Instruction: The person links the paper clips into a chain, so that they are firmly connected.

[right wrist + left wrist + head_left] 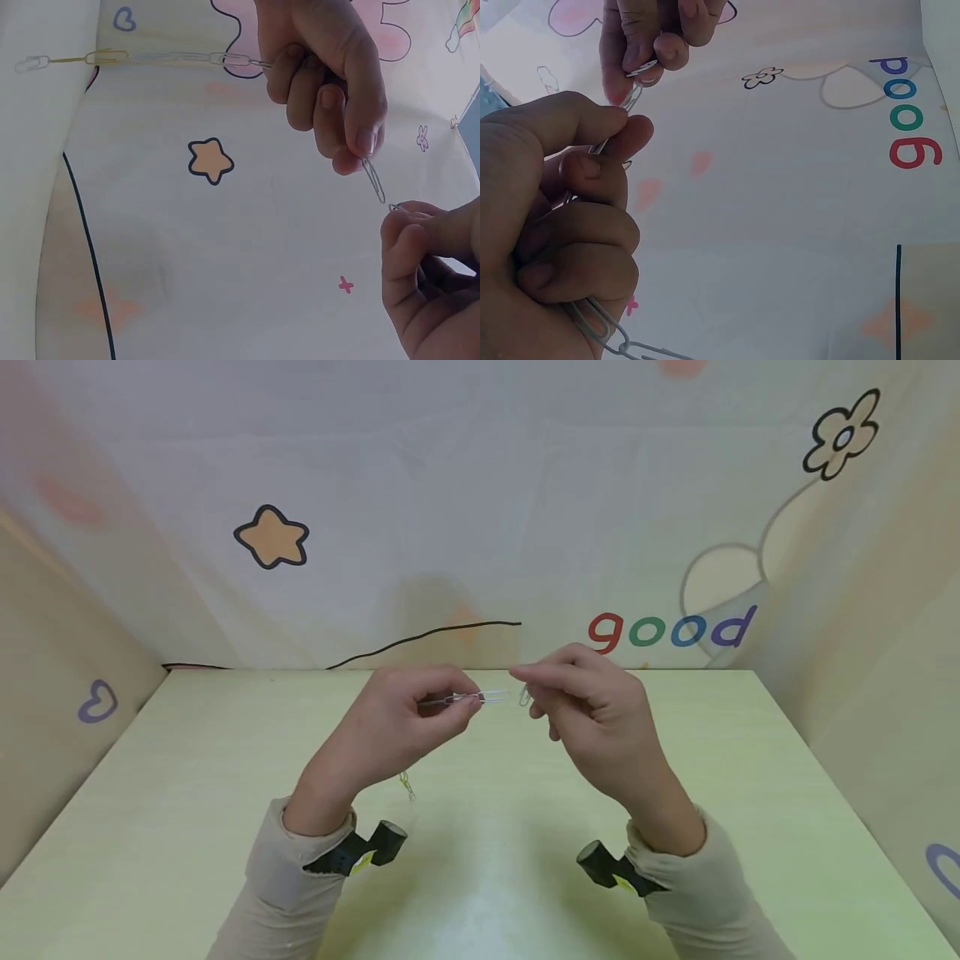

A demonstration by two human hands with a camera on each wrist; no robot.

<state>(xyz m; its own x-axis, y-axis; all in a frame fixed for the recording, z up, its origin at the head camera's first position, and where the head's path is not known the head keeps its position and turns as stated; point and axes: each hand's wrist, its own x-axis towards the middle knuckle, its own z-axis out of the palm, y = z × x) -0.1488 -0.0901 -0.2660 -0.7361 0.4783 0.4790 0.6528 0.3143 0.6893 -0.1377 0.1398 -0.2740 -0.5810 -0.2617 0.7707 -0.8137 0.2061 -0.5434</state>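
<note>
My left hand [397, 718] pinches a silver paper clip [497, 695] between thumb and forefinger, its looped end sticking out to the right. From below that hand's curled fingers trails a chain of linked paper clips [176, 56], mostly silver or white with a yellow paper clip [109, 57] near the far end. Facing it, my right hand [600, 718] pinches a single silver paper clip [524, 697] in its fingertips. The two clip ends are very close, with a slight gap in the head view. Fingers hide part of each clip.
Beneath both hands spreads a pale yellow-green table [487, 877]. Behind it hangs a printed cloth backdrop [480, 510] with a star, a flower and the word "good"; similar cloth walls stand at both sides.
</note>
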